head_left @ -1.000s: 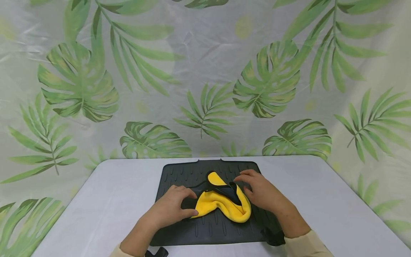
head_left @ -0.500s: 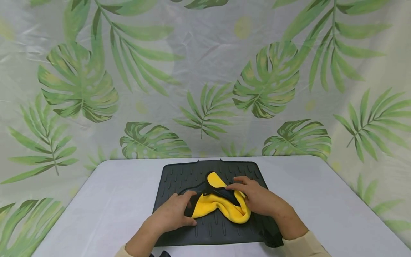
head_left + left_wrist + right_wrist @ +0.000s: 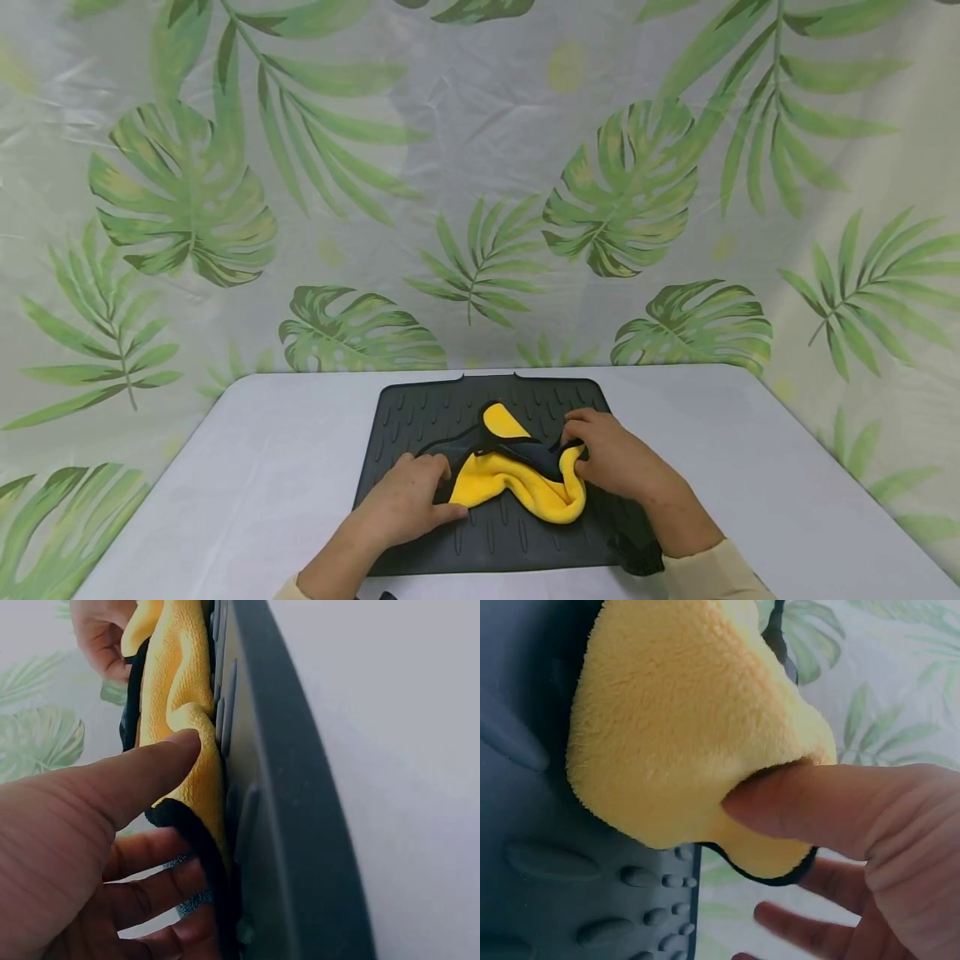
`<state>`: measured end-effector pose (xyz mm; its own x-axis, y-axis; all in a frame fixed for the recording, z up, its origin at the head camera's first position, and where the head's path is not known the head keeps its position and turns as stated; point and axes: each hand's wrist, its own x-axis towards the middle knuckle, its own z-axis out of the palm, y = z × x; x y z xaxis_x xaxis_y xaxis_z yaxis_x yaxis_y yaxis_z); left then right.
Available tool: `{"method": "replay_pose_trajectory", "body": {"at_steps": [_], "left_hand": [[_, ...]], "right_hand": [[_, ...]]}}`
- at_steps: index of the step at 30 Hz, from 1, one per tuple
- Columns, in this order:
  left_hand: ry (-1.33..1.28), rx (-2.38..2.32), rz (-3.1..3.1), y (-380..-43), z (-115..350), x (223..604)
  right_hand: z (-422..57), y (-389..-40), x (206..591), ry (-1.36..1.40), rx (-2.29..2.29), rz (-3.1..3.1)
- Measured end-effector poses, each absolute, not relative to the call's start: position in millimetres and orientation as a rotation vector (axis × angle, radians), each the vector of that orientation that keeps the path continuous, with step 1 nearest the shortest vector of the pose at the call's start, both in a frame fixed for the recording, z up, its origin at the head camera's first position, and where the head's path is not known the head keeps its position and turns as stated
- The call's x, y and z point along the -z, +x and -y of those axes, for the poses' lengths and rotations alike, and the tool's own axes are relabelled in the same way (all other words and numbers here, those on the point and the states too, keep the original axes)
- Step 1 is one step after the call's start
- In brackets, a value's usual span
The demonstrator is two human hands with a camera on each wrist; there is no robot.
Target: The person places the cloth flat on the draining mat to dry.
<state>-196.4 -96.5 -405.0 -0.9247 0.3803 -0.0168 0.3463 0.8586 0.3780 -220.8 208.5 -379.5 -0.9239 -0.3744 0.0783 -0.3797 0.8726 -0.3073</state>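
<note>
I find the cloth (image 3: 555, 505) lying crumpled mid-mat: yellow plush on one face, dark on the other, black binding along its edge. I judge it light, limp, not fragile and unlikely to slip; the bound edge appears the best hold. My right hand (image 3: 617, 454) pinches its right end, thumb sunk into the pile. My left hand (image 3: 400, 500) is loosely spread at its left end. The mat (image 3: 498, 548) is dark, probably rubber, with raised elongated ridges, resting on the white-covered bench (image 3: 247, 467). A leaf-printed sheet (image 3: 495, 158) hangs behind.
</note>
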Motion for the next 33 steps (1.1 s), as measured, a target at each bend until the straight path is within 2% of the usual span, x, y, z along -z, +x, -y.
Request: {"method": "replay_pose_trajectory", "body": {"at_steps": [6,12,33], "left_hand": [[0.688,-0.494,-2.964,-196,100,404],[0.714,-0.691,-2.876,-199,111,396],[0.460,-1.014,-2.839,-209,157,367]], "right_hand": [[-209,-222,377,0.602,-0.651,2.960],[-212,-222,377,0.480,-0.729,2.874],[-224,-227,373,0.179,-0.736,2.790]]}}
